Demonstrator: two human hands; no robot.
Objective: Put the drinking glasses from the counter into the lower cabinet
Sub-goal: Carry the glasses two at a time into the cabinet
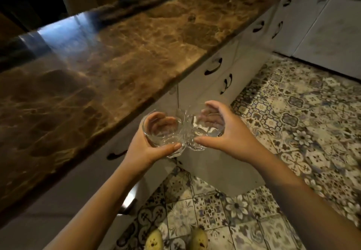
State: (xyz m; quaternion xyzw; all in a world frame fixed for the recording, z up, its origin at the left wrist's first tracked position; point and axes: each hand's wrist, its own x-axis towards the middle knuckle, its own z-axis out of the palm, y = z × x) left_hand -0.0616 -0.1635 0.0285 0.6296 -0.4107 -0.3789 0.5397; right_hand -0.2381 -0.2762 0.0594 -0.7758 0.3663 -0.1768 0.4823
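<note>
Left hand point(148, 148) is clamping one glass point(162, 130), right hand point(228, 132) is clamping a second glass point(207, 126), mid-frame, off the counter point(97, 64). Glasses are touching side by side, so chipping is likely. Open cabinet door point(220, 163) is sitting below them; knocking its edge is another risk.

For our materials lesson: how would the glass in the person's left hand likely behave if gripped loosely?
The left-hand glass looks clear, smooth-rimmed, so probably slippery. Its faceted base suggests some weight. It nearly touches the right-hand glass, so chipping seems possible.
</note>
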